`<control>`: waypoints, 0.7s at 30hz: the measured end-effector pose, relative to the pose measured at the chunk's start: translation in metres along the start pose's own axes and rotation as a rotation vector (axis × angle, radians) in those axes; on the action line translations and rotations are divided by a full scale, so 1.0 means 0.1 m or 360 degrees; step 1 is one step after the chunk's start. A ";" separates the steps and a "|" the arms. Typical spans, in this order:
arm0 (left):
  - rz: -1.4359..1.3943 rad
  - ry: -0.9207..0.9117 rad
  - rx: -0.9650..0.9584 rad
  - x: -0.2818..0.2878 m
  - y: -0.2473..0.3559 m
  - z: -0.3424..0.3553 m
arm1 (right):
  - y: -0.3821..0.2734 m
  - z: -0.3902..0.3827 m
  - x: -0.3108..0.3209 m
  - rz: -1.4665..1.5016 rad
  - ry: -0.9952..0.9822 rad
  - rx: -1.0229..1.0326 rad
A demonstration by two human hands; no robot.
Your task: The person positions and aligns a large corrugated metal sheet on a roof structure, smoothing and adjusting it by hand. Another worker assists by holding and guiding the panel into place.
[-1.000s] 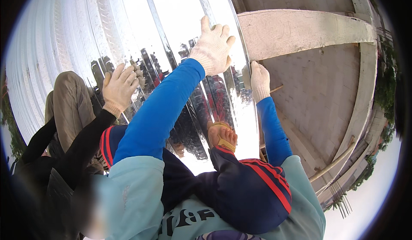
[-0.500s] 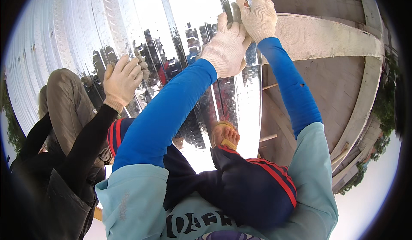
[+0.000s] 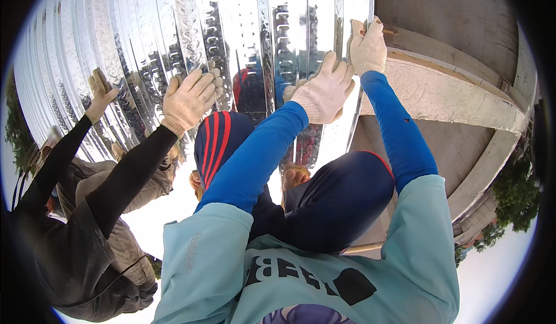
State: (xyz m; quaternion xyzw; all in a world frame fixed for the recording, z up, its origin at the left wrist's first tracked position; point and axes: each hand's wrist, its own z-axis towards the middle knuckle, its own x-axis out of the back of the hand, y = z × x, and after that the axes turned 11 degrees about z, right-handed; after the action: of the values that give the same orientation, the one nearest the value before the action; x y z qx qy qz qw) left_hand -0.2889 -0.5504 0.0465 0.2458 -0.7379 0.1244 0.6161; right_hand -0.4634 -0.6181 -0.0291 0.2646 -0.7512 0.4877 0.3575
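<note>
Shiny corrugated metal sheets (image 3: 133, 23) fill the upper left of the view. My left hand (image 3: 323, 89), in a cream knit glove, rests on the sheet near its right edge, fingers apart and slightly bent. My right hand (image 3: 368, 49), in a similar glove with holes at the fingertips, grips the sheet's edge, a little above and right of my left hand. My blue-sleeved arms reach up to it over my bent, dark-trousered knees. My foot (image 3: 294, 178) shows below the hands.
A co-worker (image 3: 95, 220) in dark clothes crouches at the left, both gloved hands (image 3: 182, 101) on the sheets. Past the sheet's right edge lie a concrete beam (image 3: 440, 95) and a surface far below it. Trees (image 3: 515, 202) and pale sky show at the rim.
My left hand has moved right and down. My right hand rose along the edge, then came slightly down. The co-worker has leaned, with a second hand now showing on the sheets.
</note>
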 end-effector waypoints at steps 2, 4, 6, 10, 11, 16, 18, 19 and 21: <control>-0.0024 0.0008 0.0022 0.02 -0.01 0.00 | -0.05 0.01 0.03 0.0042 -0.0068 -0.0075; -0.0028 0.0069 0.0032 0.04 -0.02 -0.01 | -0.03 0.01 -0.01 -0.0045 0.0018 -0.0034; 0.0000 0.0108 0.0053 0.04 -0.03 -0.01 | -0.07 0.02 0.02 -0.0031 -0.0022 -0.0053; -0.0086 0.0276 0.0200 0.06 -0.08 -0.06 | -0.05 0.03 0.00 0.0011 -0.0037 -0.0097; -0.0128 0.0371 0.0307 0.05 -0.12 -0.09 | -0.02 0.03 -0.02 0.0062 -0.0028 -0.0067; -0.0277 0.0439 0.1357 0.08 -0.66 -0.55 | 0.17 0.07 -0.15 -0.0117 0.0033 0.0082; 0.0028 0.0358 0.1650 -0.09 -1.11 -0.92 | 0.01 0.03 -0.06 -0.0037 -0.0006 -0.0030; 0.0238 0.0322 0.1685 -0.16 -1.36 -1.03 | 0.12 0.05 -0.10 -0.0069 0.0022 0.0028; 0.0569 0.0273 0.1761 -0.24 -1.81 -1.25 | 0.19 0.06 -0.16 -0.0116 0.0036 0.0053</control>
State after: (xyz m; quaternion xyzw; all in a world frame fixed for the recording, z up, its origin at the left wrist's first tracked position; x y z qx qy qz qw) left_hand -0.0867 -0.6382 0.0275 0.3915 -0.5408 0.6124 0.4232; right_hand -0.4695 -0.6152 -0.0533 0.2923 -0.7288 0.4898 0.3789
